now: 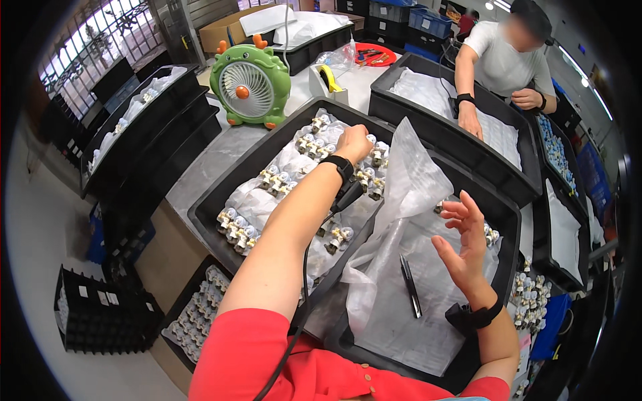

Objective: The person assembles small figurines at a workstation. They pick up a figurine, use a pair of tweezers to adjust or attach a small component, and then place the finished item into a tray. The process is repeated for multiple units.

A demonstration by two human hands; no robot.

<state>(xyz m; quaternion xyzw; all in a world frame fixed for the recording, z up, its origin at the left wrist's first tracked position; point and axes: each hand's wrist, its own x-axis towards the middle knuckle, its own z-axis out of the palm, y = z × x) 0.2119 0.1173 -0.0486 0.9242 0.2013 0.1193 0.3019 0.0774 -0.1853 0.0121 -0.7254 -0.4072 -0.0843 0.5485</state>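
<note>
Workroom tables lined with black trays fill the head view, a green cartoon-animal fan [244,93] standing at upper left of centre. At upper centre, a worker's left hand [353,143] bends over a tray [202,226] of small figurines in rows, its fingers curled inward; a white-headed figurine [372,139] sits right at the fingertips, though whether they grip it cannot be told. Right of centre, the right hand [463,254] is raised with fingers spread, holding nothing, above a second tray [511,244]. Crumpled translucent plastic sheeting [411,174] rises between the hands; a black pen [410,287] lies below, left of the right hand. At upper right, a co-worker [508,63] reaches into another tray [455,144].
</note>
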